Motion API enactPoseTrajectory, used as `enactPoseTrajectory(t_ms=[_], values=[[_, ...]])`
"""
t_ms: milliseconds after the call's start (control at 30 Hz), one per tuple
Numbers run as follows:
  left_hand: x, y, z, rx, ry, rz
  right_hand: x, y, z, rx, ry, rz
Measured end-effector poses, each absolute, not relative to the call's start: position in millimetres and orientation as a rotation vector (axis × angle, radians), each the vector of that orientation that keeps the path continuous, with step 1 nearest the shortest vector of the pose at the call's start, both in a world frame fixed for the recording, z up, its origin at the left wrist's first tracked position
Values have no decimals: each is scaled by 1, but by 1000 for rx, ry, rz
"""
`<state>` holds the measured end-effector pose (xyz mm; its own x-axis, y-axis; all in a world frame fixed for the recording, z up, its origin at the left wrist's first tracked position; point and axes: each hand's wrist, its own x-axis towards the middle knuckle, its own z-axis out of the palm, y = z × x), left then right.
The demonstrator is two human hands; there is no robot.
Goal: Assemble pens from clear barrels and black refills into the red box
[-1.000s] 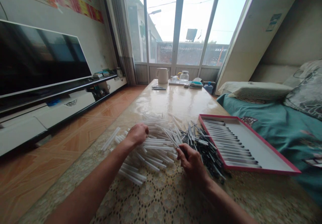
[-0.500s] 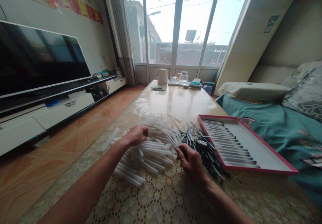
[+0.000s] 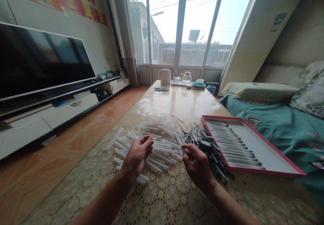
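Observation:
My left hand [image 3: 138,154] is over the pile of white pen barrels [image 3: 158,166], its thumb and fingers pinched together; whatever may be between them is too small to make out. To its right, my right hand [image 3: 196,162] is closed on a slim pen refill [image 3: 174,144], whose pale shaft points left toward the other hand. Beside that hand lies a heap of dark-ended pen refills [image 3: 215,159]. A shallow pink-rimmed box [image 3: 274,147] stands to the right, with a row of pens [image 3: 234,145] along its left side.
The long table [image 3: 162,201] has a patterned cover. At its far end stand a beige jug [image 3: 165,76], a glass pitcher [image 3: 187,77] and a tissue pack [image 3: 199,85]. A couch [image 3: 278,117] borders the right side; a television [image 3: 48,61] is at left.
My left hand has drawn back toward me from the barrels and turned, fingertips now facing my right hand. My right hand has shifted slightly, and its refill now points more to the left.

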<state>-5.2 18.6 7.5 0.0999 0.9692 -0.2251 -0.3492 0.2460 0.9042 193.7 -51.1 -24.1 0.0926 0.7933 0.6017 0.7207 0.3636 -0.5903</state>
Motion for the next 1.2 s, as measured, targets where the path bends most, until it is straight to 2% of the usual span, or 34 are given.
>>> enactPoseTrajectory(t_ms=[167, 800, 1033, 1200], values=[[3, -2, -4, 679, 964, 1206, 191, -58, -19, -1329, -1757, 60], [2, -2, -19, 939, 967, 1160, 192, -57, -20, -1300, -1914, 88], [5, -6, -18, 986, 944, 1062, 196, -54, -17, -1273, -2033, -39], [9, -10, -18, 973, 949, 1044, 196, -53, -13, -1358, -2309, -319]])
